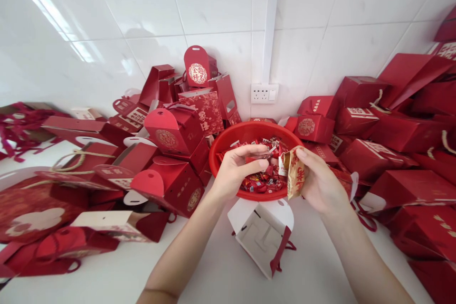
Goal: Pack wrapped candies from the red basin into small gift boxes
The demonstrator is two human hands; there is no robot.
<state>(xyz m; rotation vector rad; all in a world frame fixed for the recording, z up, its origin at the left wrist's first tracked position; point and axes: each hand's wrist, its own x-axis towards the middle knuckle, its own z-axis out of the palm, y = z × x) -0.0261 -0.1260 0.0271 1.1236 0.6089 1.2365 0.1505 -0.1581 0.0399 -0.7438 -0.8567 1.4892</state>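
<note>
Over a red plastic basket (218, 164) filled with small wrapped candies (261, 184), both my hands work close together. My left hand (239, 167) is curved, with thumb and index finger around a small piece in a shiny clear wrapper (265, 155); its contents are hard to make out. Between the thumb and fingers of my right hand (320, 180) is a gold snack packet (295, 175) with red lettering. A red-and-white packet (283, 168) shows against its left side. Below the hands, an open gift box (261, 237) shows its white inside and red cord handles.
Red gift boxes are piled to the left (174, 133) and right (377, 152). Red ribbons (24, 128) lie at the far left. A wall socket (264, 93) sits behind the basket on the white tiled wall. The white table (213, 256) runs beneath everything.
</note>
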